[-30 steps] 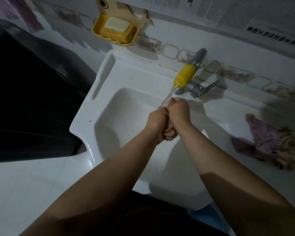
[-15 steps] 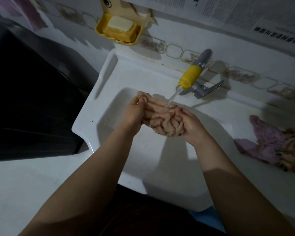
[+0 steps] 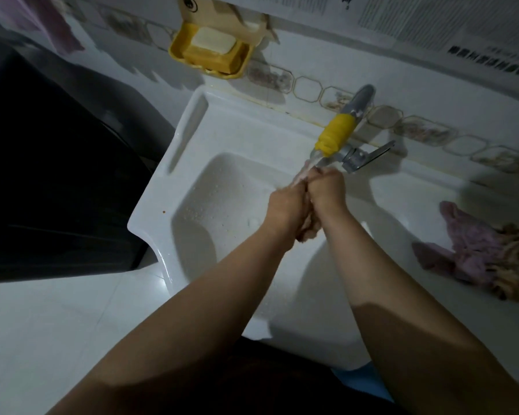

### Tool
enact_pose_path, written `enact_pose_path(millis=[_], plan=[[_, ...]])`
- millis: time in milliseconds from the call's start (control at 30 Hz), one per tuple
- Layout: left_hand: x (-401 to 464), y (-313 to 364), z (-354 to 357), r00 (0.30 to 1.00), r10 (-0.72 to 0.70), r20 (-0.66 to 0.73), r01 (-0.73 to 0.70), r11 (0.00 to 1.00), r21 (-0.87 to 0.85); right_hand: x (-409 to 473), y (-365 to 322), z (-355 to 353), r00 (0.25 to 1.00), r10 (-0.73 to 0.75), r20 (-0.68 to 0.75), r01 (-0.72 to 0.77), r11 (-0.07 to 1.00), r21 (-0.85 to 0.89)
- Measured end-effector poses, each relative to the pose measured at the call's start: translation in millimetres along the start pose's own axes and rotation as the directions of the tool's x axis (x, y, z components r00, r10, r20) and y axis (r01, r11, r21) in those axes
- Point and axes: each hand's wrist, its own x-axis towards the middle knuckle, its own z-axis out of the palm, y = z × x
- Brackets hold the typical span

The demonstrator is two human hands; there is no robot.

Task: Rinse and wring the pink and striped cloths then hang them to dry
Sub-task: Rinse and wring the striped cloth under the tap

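My left hand (image 3: 286, 205) and my right hand (image 3: 327, 191) are pressed together over the white sink (image 3: 222, 187), both gripping a bunched pale striped cloth (image 3: 309, 229). Only its ends show, one poking out above the fists under the tap and one below them. Water runs from the yellow-tipped tap (image 3: 336, 134) onto the cloth and my hands. The pink cloth (image 3: 474, 250), with a striped part at its right side, lies crumpled on the counter to the right, apart from both hands.
A yellow soap dish (image 3: 210, 50) with a bar of soap hangs on the tiled wall above the sink. The tap's metal lever (image 3: 369, 155) sticks out to the right. A dark appliance (image 3: 51, 163) stands to the left of the sink.
Half a second ago my hands were apart with the cloth spread between them under the water. Now they have come together and squeezed it into a tight bundle.
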Motion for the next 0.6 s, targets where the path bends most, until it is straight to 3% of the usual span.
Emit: enact_pose_path(millis=[167,333,467,600], plan=[[20.1,12.0,-20.7,0.982,0.017,-0.190,0.013,0.988,0.156,-37.0,1.3,18.9,0.993,-0.109,0.042,0.113,0.989,-0.097],[4.0,5.4,-1.2,0.995,-0.041,-0.093,0.044,0.998,0.035,-0.5,8.1,8.0,1.000,0.002,-0.006,-0.003,0.997,-0.074],[11.6,14.3,-15.3,0.992,0.004,-0.125,-0.007,1.000,-0.024,-35.9,2.7,17.8,0.995,-0.092,0.042,0.096,0.990,-0.104],[2.7,2.1,-13.8,0.999,-0.041,-0.011,0.041,0.997,-0.072,-35.2,4.1,14.5,0.993,-0.116,-0.006,0.114,0.984,-0.137]])
